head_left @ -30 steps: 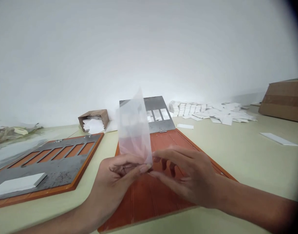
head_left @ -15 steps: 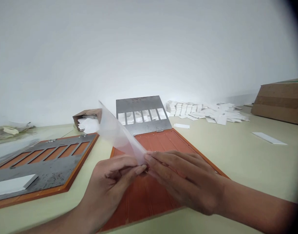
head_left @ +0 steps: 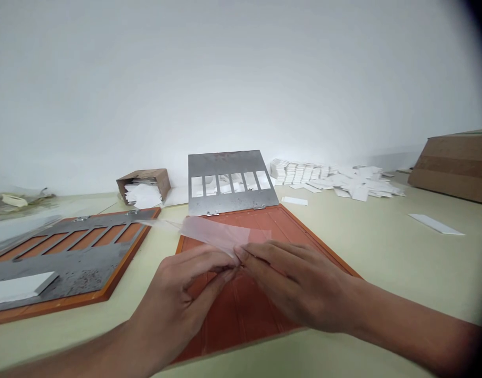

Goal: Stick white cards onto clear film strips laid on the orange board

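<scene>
Slotted steel plate (head_left: pixel 67 273) on an orange board (head_left: pixel 60 303) at far left. Left grip (head_left: pixel 178 289) nearly closed, pinching a translucent plastic sheet (head_left: pixel 221 234) by its near edge; right grip (head_left: pixel 300 283) pinching the same edge, sheet held almost flat above a second orange board (head_left: pixel 244 315). Hinged steel plate (head_left: pixel 229 173) beyond; white cards (head_left: pixel 327 176) heaped on the tabletop (head_left: pixel 383 278) at right.

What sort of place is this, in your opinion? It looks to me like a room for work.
Probably a hand-work workshop, perhaps for packaging: slotted steel plates are hinged to orange boards, white cards lie in stacks, and a cardboard carton stands nearby.
</scene>
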Demonstrator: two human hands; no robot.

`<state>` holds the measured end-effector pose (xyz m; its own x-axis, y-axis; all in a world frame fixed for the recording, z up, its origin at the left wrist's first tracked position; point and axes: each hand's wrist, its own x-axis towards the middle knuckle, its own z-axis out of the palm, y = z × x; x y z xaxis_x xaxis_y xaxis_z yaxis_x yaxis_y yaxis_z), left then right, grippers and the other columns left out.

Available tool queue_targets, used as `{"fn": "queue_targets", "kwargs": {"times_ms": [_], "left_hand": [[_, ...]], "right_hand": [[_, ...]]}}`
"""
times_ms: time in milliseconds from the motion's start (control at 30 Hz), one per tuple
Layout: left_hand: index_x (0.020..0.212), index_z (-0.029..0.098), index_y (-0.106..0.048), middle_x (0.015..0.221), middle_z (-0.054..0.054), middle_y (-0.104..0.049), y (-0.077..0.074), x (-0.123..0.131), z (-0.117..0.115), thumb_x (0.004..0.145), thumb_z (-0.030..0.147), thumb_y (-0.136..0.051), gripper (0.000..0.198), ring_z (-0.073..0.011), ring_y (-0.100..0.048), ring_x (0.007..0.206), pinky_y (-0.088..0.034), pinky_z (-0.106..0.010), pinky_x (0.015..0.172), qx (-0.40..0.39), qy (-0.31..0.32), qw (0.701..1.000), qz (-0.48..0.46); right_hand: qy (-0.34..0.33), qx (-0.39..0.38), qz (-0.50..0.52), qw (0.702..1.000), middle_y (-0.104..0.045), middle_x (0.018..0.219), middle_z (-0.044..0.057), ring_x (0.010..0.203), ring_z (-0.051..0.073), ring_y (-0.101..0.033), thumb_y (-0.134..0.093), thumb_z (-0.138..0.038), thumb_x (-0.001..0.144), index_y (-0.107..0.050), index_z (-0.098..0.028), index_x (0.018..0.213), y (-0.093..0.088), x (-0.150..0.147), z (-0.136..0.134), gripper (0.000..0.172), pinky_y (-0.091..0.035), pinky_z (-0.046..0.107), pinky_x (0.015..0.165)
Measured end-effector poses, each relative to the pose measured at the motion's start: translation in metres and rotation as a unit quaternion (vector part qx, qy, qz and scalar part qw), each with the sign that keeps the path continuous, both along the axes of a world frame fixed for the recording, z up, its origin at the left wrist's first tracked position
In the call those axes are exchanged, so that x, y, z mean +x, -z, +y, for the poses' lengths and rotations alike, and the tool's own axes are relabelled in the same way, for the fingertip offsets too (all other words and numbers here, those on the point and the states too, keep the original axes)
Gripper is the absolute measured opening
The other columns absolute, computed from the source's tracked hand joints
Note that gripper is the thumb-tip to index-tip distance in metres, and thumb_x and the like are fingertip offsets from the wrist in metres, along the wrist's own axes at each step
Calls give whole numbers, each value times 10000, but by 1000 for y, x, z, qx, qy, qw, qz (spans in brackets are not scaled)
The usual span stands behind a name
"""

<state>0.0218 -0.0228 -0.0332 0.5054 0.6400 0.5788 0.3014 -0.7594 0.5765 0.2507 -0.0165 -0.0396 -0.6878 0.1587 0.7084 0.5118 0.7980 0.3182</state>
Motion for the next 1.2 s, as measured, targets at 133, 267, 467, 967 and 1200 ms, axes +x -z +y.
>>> {"fn": "queue_targets", "kwargs": {"times_ms": [133, 267, 467, 967, 1200], "left_hand": [[1074, 265, -738, 999, 21, -735, -2, 0, 1, 981, 103, -592, 237, -81, -678, 883, -522, -145, 814, 15, 9, 1000, 15], [1052, 277, -771, 967, 17, -743, -3, 1, 1, 979, 95, -590, 268, -79, -684, 842, -524, -133, 775, 11, 20, 1000, 5], [1057, 299, -780, 938, 35, -740, -4, 4, 1, 962, 66, -590, 315, -73, -685, 821, -524, -125, 758, -2, 12, 1000, -17], [967, 253, -755, 908, 29, -723, -4, 3, 0, 967, 58, -575, 265, -93, -663, 820, -513, -169, 768, -22, 8, 999, -24], [924, 237, -742, 852, 33, -695, -4, 4, 3, 966, 78, -579, 232, -89, -649, 791, -499, -167, 748, -25, -8, 1000, -9]], "right_hand": [[-1, 34, -14, 999, -715, 947, 136, 810, 189, -673, -439, -53, 995, -664, 5, 1137, -2, -2, -2, 273, -602, 300, 695], [-2, 66, -35, 997, -728, 924, 157, 819, 210, -698, -443, -20, 967, -677, 38, 1113, -4, -3, -2, 281, -627, 315, 704], [-6, 73, -37, 997, -730, 956, 179, 855, 229, -714, -464, -9, 956, -658, 65, 1134, -1, -3, 0, 274, -648, 337, 711], [-23, 50, -29, 998, -728, 972, 164, 870, 205, -691, -447, -27, 972, -595, 44, 1222, 2, -3, 5, 300, -634, 323, 681], [-18, 58, -21, 998, -701, 828, 122, 690, 173, -625, -453, -28, 975, -650, 32, 1091, -1, -10, 5, 236, -554, 305, 585]]}}
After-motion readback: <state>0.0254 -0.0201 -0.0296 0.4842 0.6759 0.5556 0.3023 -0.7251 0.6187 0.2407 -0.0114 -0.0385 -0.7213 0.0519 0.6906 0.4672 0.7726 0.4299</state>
